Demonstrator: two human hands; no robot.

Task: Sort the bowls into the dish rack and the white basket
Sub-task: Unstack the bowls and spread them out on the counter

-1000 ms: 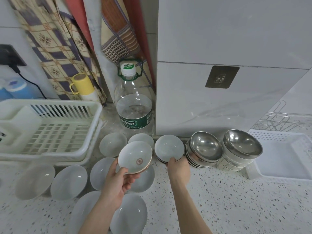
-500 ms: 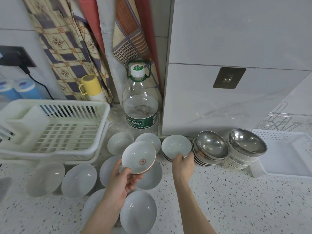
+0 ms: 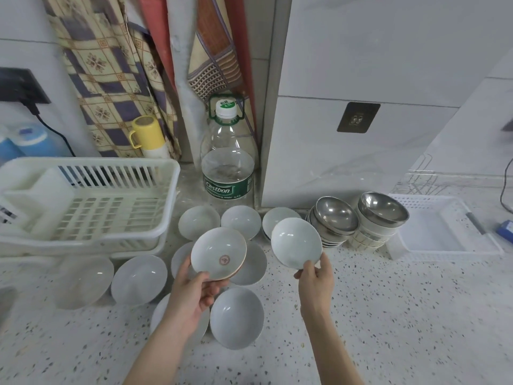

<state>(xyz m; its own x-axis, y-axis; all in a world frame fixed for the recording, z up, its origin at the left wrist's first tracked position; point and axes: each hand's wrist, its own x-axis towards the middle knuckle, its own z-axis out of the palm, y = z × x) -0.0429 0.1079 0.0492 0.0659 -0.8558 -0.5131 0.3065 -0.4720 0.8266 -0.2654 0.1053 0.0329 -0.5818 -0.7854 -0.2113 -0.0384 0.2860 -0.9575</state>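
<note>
Two bowls are lifted above the counter (image 3: 388,315); your left hand (image 3: 194,290) grips the marked bowl (image 3: 218,254); your right hand (image 3: 316,276) pinches the plain bowl (image 3: 295,243) at its rim.

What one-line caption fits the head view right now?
Left hand and right hand each lift a white bowl above the speckled counter.

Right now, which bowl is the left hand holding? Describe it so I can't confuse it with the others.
Start at the big water bottle against the wall and come forward over the white bowls. The marked bowl is lifted in the left hand. Only it shows a reddish round emblem inside and a brown rim.
</note>
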